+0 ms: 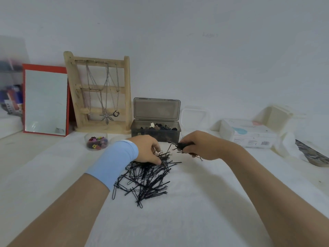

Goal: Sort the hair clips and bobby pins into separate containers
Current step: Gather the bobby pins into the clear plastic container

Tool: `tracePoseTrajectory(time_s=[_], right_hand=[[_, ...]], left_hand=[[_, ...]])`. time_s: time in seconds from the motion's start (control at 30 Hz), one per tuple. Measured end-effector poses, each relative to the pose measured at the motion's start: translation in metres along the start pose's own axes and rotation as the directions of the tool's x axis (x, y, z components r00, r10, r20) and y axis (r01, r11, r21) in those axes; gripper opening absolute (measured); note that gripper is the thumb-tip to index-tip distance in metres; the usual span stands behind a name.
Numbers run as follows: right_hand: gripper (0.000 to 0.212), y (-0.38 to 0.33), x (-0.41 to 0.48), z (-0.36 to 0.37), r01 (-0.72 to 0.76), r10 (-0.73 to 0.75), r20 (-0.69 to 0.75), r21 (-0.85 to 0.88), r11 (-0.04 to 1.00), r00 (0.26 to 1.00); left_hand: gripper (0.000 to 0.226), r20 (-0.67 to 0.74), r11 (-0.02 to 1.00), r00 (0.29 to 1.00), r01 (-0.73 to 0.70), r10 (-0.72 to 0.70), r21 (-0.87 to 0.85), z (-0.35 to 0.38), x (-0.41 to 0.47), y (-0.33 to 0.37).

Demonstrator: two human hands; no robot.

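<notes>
A pile of black bobby pins (147, 180) lies on the white cloth in the middle. My left hand (148, 150), with a blue wristband, reaches into the far end of the pile and pinches pins between thumb and fingers. My right hand (199, 145) grips a bundle of bobby pins (183, 146) just above the cloth, right of the pile. Behind the hands stands a dark see-through box (156, 133) with its lid up, holding dark and beige hair clips. A small clear round tub (96, 142) with small colourful clips sits to its left.
A wooden jewellery stand (99, 93) with necklaces and a red-framed mirror (45, 100) lean at the back left. A white container (195, 117), a tissue pack (249, 134) and a white box (277, 116) are at the back right.
</notes>
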State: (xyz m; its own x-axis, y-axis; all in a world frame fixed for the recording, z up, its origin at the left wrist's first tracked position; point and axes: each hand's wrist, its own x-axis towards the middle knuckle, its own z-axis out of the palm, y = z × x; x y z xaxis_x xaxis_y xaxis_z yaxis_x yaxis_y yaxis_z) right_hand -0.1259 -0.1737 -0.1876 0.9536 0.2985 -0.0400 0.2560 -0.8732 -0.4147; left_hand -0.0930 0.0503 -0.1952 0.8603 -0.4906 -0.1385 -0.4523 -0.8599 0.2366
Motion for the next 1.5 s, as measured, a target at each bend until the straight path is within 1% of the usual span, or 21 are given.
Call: tracePoseTrajectory(time_s=[0.07,0.1,0.17,0.23,0.27,0.33,0.43,0.53,0.63,0.7,0.77,0.83,0.87,0.93,1.03,1.1,1.27,1.37,1.43,1.47,1.5], right_hand=[[0.021,0.001,-0.001,0.001,-0.008,0.008,0.002,0.201,0.980,1.000],[0.021,0.001,-0.002,0.002,-0.010,0.007,0.011,0.289,0.957,1.000],[0.020,-0.003,-0.003,0.005,-0.017,0.005,0.032,0.408,0.913,0.999],[0.018,-0.004,-0.003,0.008,-0.017,-0.004,0.045,0.447,0.894,0.999],[0.018,-0.003,-0.003,0.010,-0.010,-0.012,0.048,0.444,0.896,0.999],[0.021,-0.002,-0.001,0.013,-0.007,-0.023,0.061,0.444,0.896,0.998],[0.025,-0.006,-0.001,0.016,-0.026,-0.029,0.094,0.535,0.844,0.995],[0.026,-0.007,-0.002,0.016,-0.056,-0.053,0.171,0.575,0.816,0.984],[0.028,-0.005,-0.001,0.013,-0.100,-0.039,0.195,0.651,0.752,0.980],[0.030,-0.004,0.001,0.010,-0.119,-0.023,0.183,0.724,0.680,0.983],[0.031,-0.003,0.002,0.008,-0.126,-0.011,0.166,0.793,0.596,0.986],[0.030,-0.003,0.003,0.008,-0.125,-0.015,0.156,0.842,0.525,0.988],[0.030,-0.003,0.003,0.008,-0.126,-0.024,0.159,0.858,0.498,0.987],[0.029,-0.004,0.002,0.008,-0.136,-0.052,0.183,0.868,0.478,0.982],[0.025,-0.002,-0.001,0.006,-0.174,-0.120,0.265,0.852,0.494,0.957],[0.022,0.001,-0.003,0.004,-0.197,-0.160,0.300,0.863,0.465,0.940],[0.014,0.001,-0.006,0.002,-0.214,-0.189,0.307,0.893,0.396,0.933],[0.017,0.000,-0.007,0.002,-0.203,-0.168,0.291,0.891,0.406,0.942],[0.017,0.000,-0.008,0.002,-0.182,-0.159,0.271,0.887,0.424,0.949],[0.016,-0.001,-0.008,0.003,-0.169,-0.158,0.254,0.893,0.416,0.954],[0.016,-0.001,-0.007,0.003,-0.150,-0.155,0.224,0.910,0.387,0.962]], left_hand=[[0.058,-0.019,1.000,1.000,-0.010,0.009,-0.027,0.001,0.002,0.002],[0.057,-0.040,0.997,0.999,-0.023,0.020,-0.070,0.002,0.003,0.003],[0.040,-0.097,0.977,0.995,-0.054,0.035,-0.204,0.002,0.005,0.007],[0.016,-0.174,0.946,0.983,-0.102,0.050,-0.307,0.000,0.006,0.011],[0.011,-0.212,0.932,0.976,-0.128,0.057,-0.338,0.000,0.005,0.013],[0.013,-0.267,0.913,0.962,-0.152,0.050,-0.378,-0.001,0.004,0.014],[0.016,-0.283,0.906,0.959,-0.143,0.026,-0.400,0.000,0.003,0.012],[0.018,-0.325,0.904,0.946,-0.151,0.014,-0.399,0.000,0.002,0.015],[0.015,-0.450,0.913,0.891,-0.139,-0.053,-0.383,-0.001,0.004,0.019],[0.016,-0.527,0.883,0.843,-0.164,-0.106,-0.440,0.000,0.007,0.017],[0.023,-0.508,0.782,0.857,-0.258,-0.086,-0.568,0.000,0.008,0.017],[0.032,-0.463,0.660,0.886,-0.342,-0.011,-0.669,0.003,0.006,0.021],[0.032,-0.453,0.621,0.891,-0.366,0.020,-0.693,0.005,0.007,0.024],[0.031,-0.457,0.637,0.886,-0.398,0.079,-0.661,0.007,0.006,0.030],[0.031,-0.405,0.741,0.905,-0.359,0.128,-0.567,0.003,0.003,0.035],[0.033,-0.375,0.788,0.916,-0.332,0.139,-0.518,-0.001,-0.002,0.035],[0.035,-0.327,0.820,0.930,-0.318,0.171,-0.476,-0.002,-0.002,0.033],[0.038,-0.326,0.859,0.924,-0.325,0.200,-0.395,-0.001,-0.006,0.034],[0.041,-0.264,0.854,0.941,-0.309,0.211,-0.418,0.001,0.003,0.033],[0.046,-0.214,0.816,0.960,-0.269,0.183,-0.512,0.002,0.010,0.034],[0.053,-0.149,0.728,0.982,-0.186,0.116,-0.659,0.002,0.014,0.038]])
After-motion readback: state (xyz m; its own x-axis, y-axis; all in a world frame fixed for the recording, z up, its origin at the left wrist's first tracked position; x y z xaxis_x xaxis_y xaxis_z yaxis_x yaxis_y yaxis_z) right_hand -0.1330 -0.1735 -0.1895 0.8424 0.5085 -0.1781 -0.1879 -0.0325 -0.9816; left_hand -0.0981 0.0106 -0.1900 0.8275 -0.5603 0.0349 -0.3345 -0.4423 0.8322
